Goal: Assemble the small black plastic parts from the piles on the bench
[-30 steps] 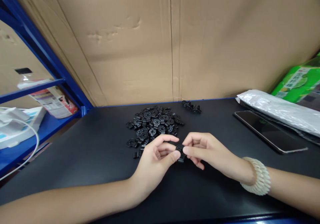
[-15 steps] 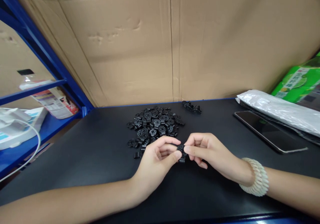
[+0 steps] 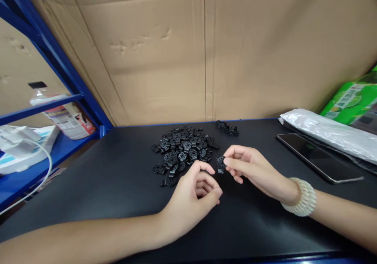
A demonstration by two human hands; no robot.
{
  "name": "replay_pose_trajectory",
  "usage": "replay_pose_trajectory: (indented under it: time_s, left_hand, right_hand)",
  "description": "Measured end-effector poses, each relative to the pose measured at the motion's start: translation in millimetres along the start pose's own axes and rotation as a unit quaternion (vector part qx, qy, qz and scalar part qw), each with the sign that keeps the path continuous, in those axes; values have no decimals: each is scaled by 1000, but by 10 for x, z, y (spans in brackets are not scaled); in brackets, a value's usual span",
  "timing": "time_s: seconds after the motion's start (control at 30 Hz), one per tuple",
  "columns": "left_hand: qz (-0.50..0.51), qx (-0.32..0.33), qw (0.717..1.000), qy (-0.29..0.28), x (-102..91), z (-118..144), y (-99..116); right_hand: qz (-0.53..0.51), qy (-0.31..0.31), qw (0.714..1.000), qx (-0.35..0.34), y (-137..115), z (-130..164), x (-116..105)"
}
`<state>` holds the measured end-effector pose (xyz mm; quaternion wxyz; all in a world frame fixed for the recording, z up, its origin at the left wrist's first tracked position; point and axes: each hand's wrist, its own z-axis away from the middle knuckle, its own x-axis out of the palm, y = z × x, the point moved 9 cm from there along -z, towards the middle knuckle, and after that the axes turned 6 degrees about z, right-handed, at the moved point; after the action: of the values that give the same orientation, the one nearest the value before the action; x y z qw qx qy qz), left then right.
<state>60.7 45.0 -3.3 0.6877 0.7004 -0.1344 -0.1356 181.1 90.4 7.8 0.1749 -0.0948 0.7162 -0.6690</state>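
Note:
Between the thumb and forefinger of my right hand [image 3: 246, 164] is a small black plastic part [image 3: 220, 163], a round disc with holes and a short tab below. My left hand [image 3: 196, 195] is a little to its left and nearer to me, fingers curved and apart, with nothing seen in them. Just beyond my left hand lies a pile of similar black perforated parts [image 3: 182, 146] on the black table [image 3: 118, 185]. A smaller cluster of black parts [image 3: 226, 127] lies farther back, near the cardboard.
A phone [image 3: 319, 158] lies at the right, beside a silvery plastic bag [image 3: 332, 132] and a green package [image 3: 350, 99]. Upright cardboard [image 3: 159, 59] closes off the back. On the left, a blue shelf frame [image 3: 64, 65] holds a bottle [image 3: 66, 116] and a white power strip [image 3: 35, 148].
My left hand has let go of the black part and drawn slightly back. My right hand has carried the part up and away from it. The view has shifted slightly.

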Motion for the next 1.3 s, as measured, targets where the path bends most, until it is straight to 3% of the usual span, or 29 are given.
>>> replay_pose_trajectory:
  time_s: [0.13, 0.3, 0.37, 0.5, 0.63, 0.73, 0.83, 0.97, 1.07, 1.3]
  left_hand:
    - [-114, 45, 989, -80, 190, 67, 95]
    - [-193, 83, 971, -114, 295, 122, 182]
    - [-201, 84, 969, -114, 295, 120, 185]
    - [-202, 84, 969, -114, 289, 111, 177]
    - [-198, 88, 969, -118, 293, 115, 179]
    - [-197, 87, 970, -115, 291, 119, 175]
    - [-199, 86, 969, -119, 299, 123, 174]
    - [-207, 93, 966, -123, 308, 117, 188]
    - [-208, 93, 966, -122, 306, 102, 195]
    - [-200, 78, 970, -117, 295, 91, 174]
  right_hand:
    - [189, 60, 974, -111, -131, -26, -106]
    - [441, 3, 861, -253, -279, 20, 257]
    - [471, -17, 841, -267, -270, 9, 367]
    - [433, -27, 862, -263, -258, 2, 400]
    - [405, 1, 882, -241, -311, 11, 201]
    - [431, 71, 872, -221, -424, -82, -174]
    - [485, 168, 838, -186, -502, -239, -700]
    - [516, 148, 829, -161, -351, -462, -1117]
    - [529, 101, 828, -159, -162, -577, -1174]
    - [505, 58, 844, -173, 5, -690, -980]
